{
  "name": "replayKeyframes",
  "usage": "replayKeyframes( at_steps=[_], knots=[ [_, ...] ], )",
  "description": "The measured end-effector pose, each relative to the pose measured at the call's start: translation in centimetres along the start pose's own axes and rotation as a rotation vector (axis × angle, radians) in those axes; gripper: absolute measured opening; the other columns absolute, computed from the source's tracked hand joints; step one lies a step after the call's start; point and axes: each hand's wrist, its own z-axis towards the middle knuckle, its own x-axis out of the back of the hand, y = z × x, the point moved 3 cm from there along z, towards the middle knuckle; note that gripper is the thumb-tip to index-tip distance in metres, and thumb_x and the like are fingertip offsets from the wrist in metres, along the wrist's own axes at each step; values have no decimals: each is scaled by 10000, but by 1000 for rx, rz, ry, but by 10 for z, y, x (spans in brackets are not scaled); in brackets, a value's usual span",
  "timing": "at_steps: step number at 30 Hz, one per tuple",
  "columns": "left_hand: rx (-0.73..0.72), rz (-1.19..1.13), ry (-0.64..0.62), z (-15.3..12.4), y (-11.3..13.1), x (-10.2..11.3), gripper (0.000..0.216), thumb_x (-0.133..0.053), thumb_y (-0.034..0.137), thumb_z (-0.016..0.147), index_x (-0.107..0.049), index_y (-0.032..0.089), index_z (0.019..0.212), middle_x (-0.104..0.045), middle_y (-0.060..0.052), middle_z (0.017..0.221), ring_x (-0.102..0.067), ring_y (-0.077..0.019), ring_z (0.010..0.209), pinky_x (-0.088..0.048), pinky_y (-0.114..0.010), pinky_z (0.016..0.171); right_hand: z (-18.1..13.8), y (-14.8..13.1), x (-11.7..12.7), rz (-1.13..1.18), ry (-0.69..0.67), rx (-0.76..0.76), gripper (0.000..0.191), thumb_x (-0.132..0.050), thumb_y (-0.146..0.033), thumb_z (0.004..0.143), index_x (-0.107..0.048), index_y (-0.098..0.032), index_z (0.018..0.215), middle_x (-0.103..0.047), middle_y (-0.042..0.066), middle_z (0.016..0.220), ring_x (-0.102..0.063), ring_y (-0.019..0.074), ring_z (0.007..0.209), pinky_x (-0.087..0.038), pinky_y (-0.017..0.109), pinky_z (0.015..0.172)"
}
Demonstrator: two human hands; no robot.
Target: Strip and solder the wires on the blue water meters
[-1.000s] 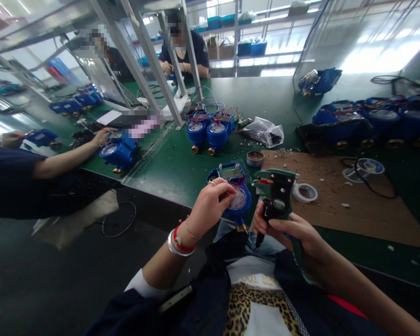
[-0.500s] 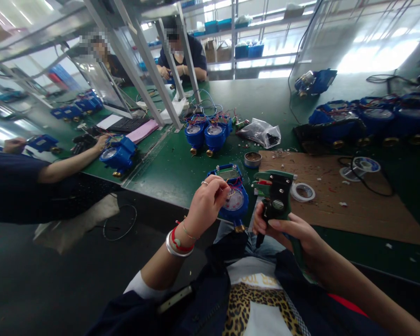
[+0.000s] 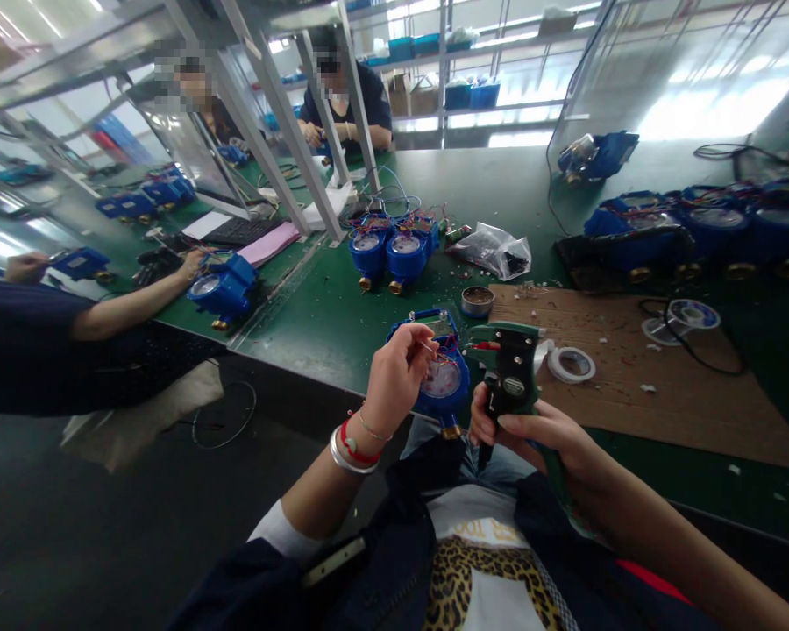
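Observation:
My left hand (image 3: 400, 368) pinches a thin wire (image 3: 429, 347) above a blue water meter (image 3: 448, 386), whose round dial faces up and whose brass fitting points toward me. More red and dark wires run from the meter's open top box, partly hidden by my fingers. In my right hand (image 3: 526, 429) is a green and black wire stripper (image 3: 514, 368), gripped by its handles. Its jaws point left toward the meter and stand a little apart from the wire.
Brown cardboard (image 3: 605, 394) with scraps carries a tape roll (image 3: 571, 365) and a solder spool (image 3: 680, 321). Behind it are a round tin (image 3: 477, 301), a plastic bag (image 3: 493, 250) and two blue meters (image 3: 404, 254). A co-worker's arm (image 3: 138, 302) works at left.
My left hand has shifted slightly right and up with the wire. The wire stripper has moved a little left, narrowing the gap between my hands.

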Motion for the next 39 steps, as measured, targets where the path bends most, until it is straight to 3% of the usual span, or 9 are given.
replayKeyframes(
  at_steps=[8,15,23,30,39],
  knots=[
    [-41,13,-107,-5,6,-1,53,-502,202,913,-551,186,927,-613,-19,827,-604,-125,752,-496,-243,710,6,-6,-2,-5,2,-51,237,-607,-257,830,-590,-135,1033,-530,50,812,-491,173,779,-416,351,816],
    [-25,-4,-76,-4,3,1,73,-491,184,912,-563,178,917,-623,-13,814,-588,-99,660,-477,-227,643,8,-4,-2,48,-19,-105,225,-595,-225,828,-592,-137,1035,-538,49,817,-504,165,768,-435,345,791],
    [-64,-62,-37,-6,-3,2,243,-466,144,919,-414,208,1147,-643,-14,899,-614,-111,832,-474,-266,797,13,-14,0,119,-64,-245,230,-611,-241,822,-598,-119,1017,-527,45,794,-504,151,726,-451,335,745],
    [51,-343,-39,-6,-12,0,220,-488,228,929,-409,213,1134,-619,-18,904,-618,-111,802,-500,-251,742,12,-10,-1,104,-150,-308,229,-636,-275,801,-585,-112,953,-512,33,716,-499,152,665,-429,325,682],
    [69,-357,-55,-6,-15,0,209,-511,258,922,-425,217,1108,-626,-21,902,-632,-118,799,-501,-236,692,18,-5,0,151,-155,-303,216,-643,-279,805,-575,-128,942,-507,17,699,-487,139,637,-428,312,654]
  ],
)
